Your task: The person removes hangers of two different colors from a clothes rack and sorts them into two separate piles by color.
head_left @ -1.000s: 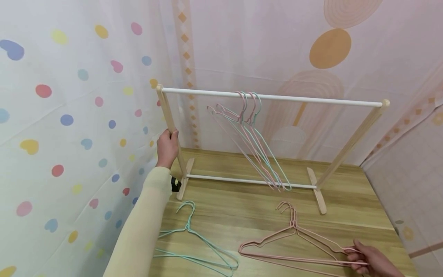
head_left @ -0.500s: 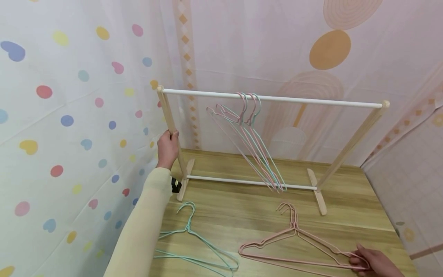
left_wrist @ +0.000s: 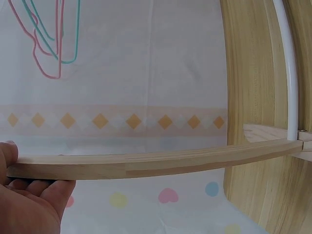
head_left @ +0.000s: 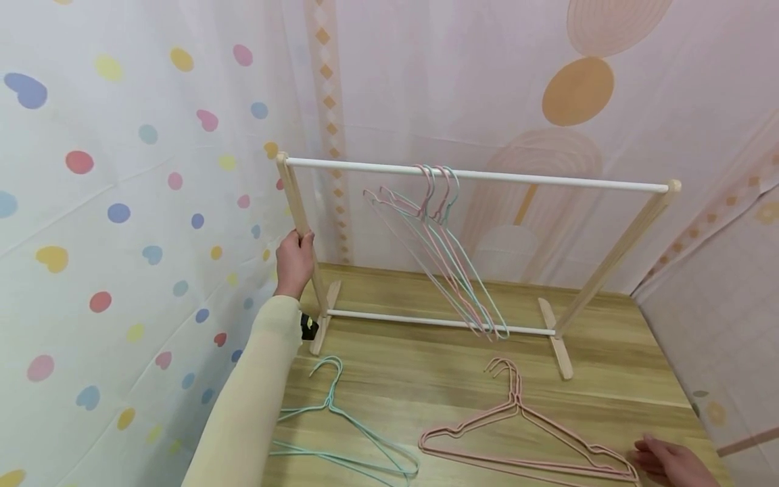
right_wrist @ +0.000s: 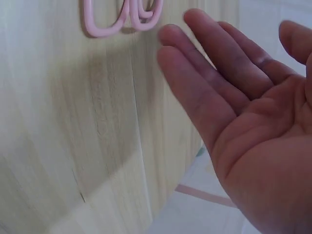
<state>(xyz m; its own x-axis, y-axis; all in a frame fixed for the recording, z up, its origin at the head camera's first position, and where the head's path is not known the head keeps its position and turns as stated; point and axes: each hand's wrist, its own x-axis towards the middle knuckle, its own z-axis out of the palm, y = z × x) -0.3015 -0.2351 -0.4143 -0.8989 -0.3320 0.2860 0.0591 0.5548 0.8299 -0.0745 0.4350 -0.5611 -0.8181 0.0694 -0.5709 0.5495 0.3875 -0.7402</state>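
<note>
My left hand (head_left: pixel 295 262) grips the left wooden post of a clothes rack (head_left: pixel 481 175); in the left wrist view, that post (left_wrist: pixel 146 165) runs between thumb and fingers. Pink and mint hangers (head_left: pixel 453 250) hang together near the middle of the rack's white bar. On the table below lie overlapping pink hangers (head_left: pixel 517 406), hooks pointing away from me. My right hand (head_left: pixel 675 463) is just right of their corner, apart from them. In the right wrist view the right hand (right_wrist: pixel 243 97) has its fingers extended and holds nothing, with the pink hanger ends (right_wrist: pixel 105 31) beyond the fingertips.
Mint hangers (head_left: pixel 331 402) lie at the front left of the wooden table (head_left: pixel 389 365), partly behind the left sleeve. A small black object (head_left: pixel 309 327) sits by the rack's left foot. Patterned curtains (head_left: pixel 140 203) enclose the left, back and right sides.
My right hand has let go of the pink hangers' right corner and drawn slightly right; the lifted hanger now lies down with the others. The left hand keeps its grip on the post.
</note>
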